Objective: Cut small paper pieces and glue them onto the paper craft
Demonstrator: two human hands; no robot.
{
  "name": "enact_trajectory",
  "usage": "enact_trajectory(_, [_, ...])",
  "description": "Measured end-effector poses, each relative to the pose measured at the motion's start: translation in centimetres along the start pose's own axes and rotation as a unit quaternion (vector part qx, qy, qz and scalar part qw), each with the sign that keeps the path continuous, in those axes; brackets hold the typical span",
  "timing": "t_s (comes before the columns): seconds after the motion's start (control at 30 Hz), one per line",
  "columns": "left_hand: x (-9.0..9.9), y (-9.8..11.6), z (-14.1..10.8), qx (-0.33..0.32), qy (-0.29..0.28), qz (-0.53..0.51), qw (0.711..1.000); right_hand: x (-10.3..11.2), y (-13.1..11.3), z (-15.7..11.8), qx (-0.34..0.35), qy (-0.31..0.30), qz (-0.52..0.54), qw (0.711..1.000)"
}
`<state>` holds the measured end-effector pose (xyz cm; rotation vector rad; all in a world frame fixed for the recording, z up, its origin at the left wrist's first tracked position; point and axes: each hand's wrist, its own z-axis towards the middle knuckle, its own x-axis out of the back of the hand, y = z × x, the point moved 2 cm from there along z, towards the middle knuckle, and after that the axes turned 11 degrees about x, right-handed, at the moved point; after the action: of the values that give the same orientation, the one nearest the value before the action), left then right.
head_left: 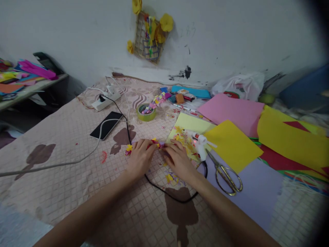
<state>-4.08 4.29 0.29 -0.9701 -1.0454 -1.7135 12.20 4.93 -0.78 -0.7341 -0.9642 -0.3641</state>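
A narrow strip covered in small yellow, red and purple paper pieces (129,148) lies across the middle of the table. My left hand (142,154) is closed over its middle, fingers bent around it. At its right end, the fingertips of my right hand (178,158) are pressed together on the strip. To the right of my right hand, a white glue gun (200,142) with a small red light rests on pale yellow paper (192,122). Small yellow and lilac paper bits (171,178) are scattered below the hands.
Gold-handled scissors (226,176) lie on purple paper (257,192) at the right, near yellow (232,145) and pink sheets (231,111). Behind the hands is a tape roll (146,113). A phone (107,125), power strip (106,101) and cables (99,139) occupy the left.
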Motion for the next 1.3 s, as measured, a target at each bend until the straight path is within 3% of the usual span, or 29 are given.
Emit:
enact_trajectory(0.27, [0.2, -0.1, -0.2, -0.015, 0.030, 0.004, 0.999, -0.1, 0.2, 0.0, 0.000, 0.001, 0.001, 1.000])
enact_trajectory(0.63, [0.3, 0.1, -0.1, -0.027, -0.001, -0.006, 1.000, 0.0, 0.1, 0.0, 0.005, 0.000, 0.001, 1.000])
enact_trajectory(0.9, [0.8, 0.1, 0.6, 0.030, 0.034, -0.030, 0.998, 0.1, 0.0, 0.1, 0.005, -0.001, -0.003, 1.000])
enact_trajectory(1.3, [0.4, 0.6, 1.2, 0.052, 0.019, 0.027, 0.998, 0.1, -0.1, 0.2, 0.001, -0.009, -0.009, 1.000])
